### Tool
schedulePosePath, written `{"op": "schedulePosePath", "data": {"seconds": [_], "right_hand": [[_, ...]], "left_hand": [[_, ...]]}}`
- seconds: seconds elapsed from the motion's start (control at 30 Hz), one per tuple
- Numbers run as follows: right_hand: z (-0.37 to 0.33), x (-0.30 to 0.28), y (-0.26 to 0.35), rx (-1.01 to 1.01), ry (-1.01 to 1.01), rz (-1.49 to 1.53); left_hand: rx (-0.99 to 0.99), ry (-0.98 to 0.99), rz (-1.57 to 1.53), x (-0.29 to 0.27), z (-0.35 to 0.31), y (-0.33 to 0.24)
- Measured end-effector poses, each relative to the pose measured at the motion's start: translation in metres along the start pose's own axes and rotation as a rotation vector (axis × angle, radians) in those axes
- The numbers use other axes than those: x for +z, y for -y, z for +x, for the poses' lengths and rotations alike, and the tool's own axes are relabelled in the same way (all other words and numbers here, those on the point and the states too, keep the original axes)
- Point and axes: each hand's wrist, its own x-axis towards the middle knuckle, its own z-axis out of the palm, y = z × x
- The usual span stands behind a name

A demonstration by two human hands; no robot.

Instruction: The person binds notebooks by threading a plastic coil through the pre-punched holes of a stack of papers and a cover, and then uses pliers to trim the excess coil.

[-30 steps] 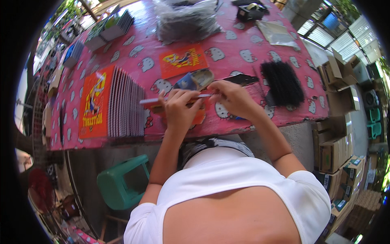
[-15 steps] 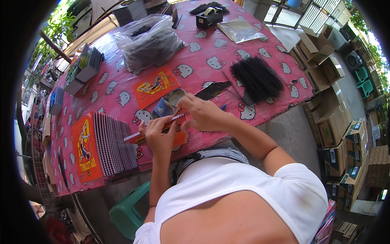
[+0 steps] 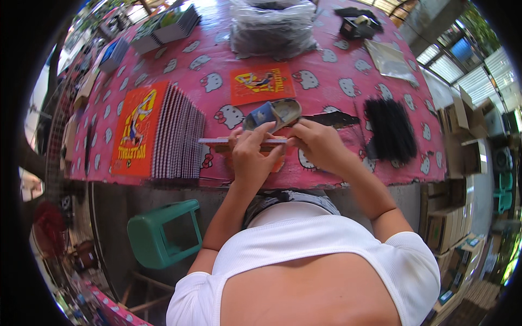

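Observation:
An orange-covered notebook [image 3: 217, 140], seen edge-on with its white page edge up, is gripped in my left hand [image 3: 251, 155], thumb on one side and fingers on the other. At its right end my right hand [image 3: 318, 142] has its fingers pinched together; whatever they hold is too small to make out. Just beyond both hands lies a blue and beige slipper [image 3: 285, 110]. Another orange notebook [image 3: 261, 84] lies flat behind the slipper. To the left stands a row of bound orange notebooks [image 3: 144, 130], their spiral spines showing.
Black plastic binding coils [image 3: 389, 130] lie on the right of the pink patterned table [image 3: 331, 87]. Farther back are a filled clear plastic bag [image 3: 272, 30], a tape dispenser [image 3: 359, 26] and clear plastic sheets [image 3: 391, 60]. A green stool [image 3: 157, 233] stands below the table's front edge.
The whole view has turned, so the table edge now runs level. The notebook in my left hand has gone from tilted to nearly level. My right hand has closed in at its right end.

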Motion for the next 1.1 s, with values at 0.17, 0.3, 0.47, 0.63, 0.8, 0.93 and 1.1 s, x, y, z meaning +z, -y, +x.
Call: {"op": "schedulePosePath", "data": {"seconds": [0.17, 0.3, 0.47, 0.63, 0.8, 0.93, 1.1], "right_hand": [[0.071, -0.005, -0.077, 0.008, 0.282, -0.258], [0.071, 0.048, -0.125, -0.343, 0.075, -0.421], [0.051, 0.031, -0.111, 0.176, -0.015, 0.168], [0.022, 0.017, -0.102, 0.008, 0.056, 0.604], [0.039, 0.011, -0.118, -0.426, 0.071, 0.442], [0.048, 0.006, -0.092, 0.116, 0.098, 0.672], [0.057, 0.019, -0.078, -0.117, 0.07, 0.428]], "left_hand": [[0.125, -0.016, 0.09, -0.002, -0.008, 0.0], [0.183, -0.079, 0.249, -0.001, -0.004, -0.006], [0.076, -0.112, 0.155, -0.004, -0.005, 0.006], [0.045, -0.06, 0.113, 0.0, 0.001, 0.004], [0.01, -0.026, 0.067, -0.004, 0.006, 0.007], [-0.084, -0.077, 0.392, -0.017, 0.013, 0.0], [-0.164, -0.036, 0.258, -0.028, 0.009, 0.028]]}}
